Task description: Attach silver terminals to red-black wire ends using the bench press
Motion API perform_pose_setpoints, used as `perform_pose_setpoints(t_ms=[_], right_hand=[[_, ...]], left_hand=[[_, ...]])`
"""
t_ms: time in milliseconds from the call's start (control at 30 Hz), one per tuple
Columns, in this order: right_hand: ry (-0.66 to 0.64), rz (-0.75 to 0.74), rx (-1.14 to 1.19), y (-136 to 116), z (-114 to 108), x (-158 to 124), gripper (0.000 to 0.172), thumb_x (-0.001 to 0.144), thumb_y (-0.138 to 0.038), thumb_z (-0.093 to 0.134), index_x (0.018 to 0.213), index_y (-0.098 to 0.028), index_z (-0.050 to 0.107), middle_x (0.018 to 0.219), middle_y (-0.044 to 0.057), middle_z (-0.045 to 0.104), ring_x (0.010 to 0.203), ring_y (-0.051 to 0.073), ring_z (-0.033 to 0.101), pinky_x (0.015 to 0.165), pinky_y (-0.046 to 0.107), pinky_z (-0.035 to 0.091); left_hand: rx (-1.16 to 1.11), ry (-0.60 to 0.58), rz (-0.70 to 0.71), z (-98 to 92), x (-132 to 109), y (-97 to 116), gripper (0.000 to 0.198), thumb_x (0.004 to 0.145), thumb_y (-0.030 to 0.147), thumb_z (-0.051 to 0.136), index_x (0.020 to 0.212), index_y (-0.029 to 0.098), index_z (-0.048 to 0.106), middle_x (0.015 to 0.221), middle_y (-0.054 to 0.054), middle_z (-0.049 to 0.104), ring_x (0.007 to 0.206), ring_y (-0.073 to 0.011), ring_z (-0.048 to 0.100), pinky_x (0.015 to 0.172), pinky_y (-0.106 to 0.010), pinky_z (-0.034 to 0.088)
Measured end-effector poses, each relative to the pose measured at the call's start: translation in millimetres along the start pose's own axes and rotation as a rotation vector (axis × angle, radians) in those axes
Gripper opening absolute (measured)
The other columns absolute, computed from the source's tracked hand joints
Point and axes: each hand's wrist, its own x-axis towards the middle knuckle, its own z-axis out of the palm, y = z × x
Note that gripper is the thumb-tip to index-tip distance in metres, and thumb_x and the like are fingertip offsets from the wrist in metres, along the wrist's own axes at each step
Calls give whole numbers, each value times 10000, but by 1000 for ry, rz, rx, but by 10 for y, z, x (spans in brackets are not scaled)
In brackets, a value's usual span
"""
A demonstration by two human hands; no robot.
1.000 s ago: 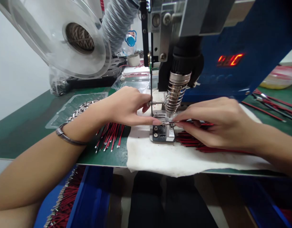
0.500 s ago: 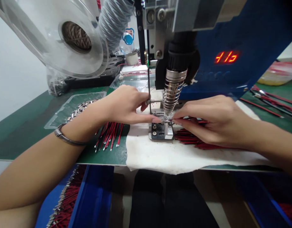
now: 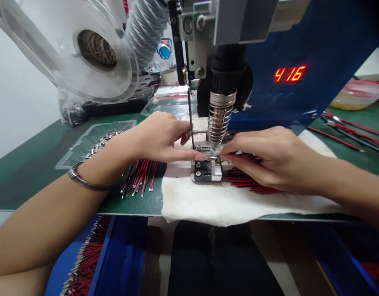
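Observation:
My right hand (image 3: 269,154) pinches a thin wire between thumb and fingertips, and most of that wire is hidden by the hand. At the wire's end, a small silvery metal piece (image 3: 212,157) lies on the black metal fixture (image 3: 204,176). My left hand (image 3: 160,137) reaches in from the other side with its thumb stretched out, the tip touching or nearly touching this piece. Its other fingers curl behind a thin upright rod, apart from the thumb. Directly over the fixture hangs a spring-wrapped machine head (image 3: 220,115), its lower tip close to the metal piece.
Red and black wires (image 3: 245,179) lie on white cloth (image 3: 192,201) below my right hand; more wires (image 3: 142,176) rest beside my left forearm. Metal parts (image 3: 99,144) sit on plastic. The blue machine (image 3: 269,102) displays 416. A blue bin (image 3: 121,250) stands below the table.
The whole view has shifted slightly, so the machine appears a little further left. Both hands keep nearly the same pose at the fixture. The display reads clearly now.

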Motion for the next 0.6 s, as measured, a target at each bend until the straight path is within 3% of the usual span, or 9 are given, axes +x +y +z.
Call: perform_pose_setpoints(t_ms=[600], right_hand=[[-3, -11, -2, -16, -26, 17, 131, 1025, -180, 549, 976, -160, 668, 841, 40, 720, 673, 154, 635, 602, 286, 422]], left_hand=[[-3, -8, -13, -19, -1, 18, 624, 847, 813, 498, 664, 217, 478, 523, 22, 446, 470, -122, 349, 539, -305, 242]])
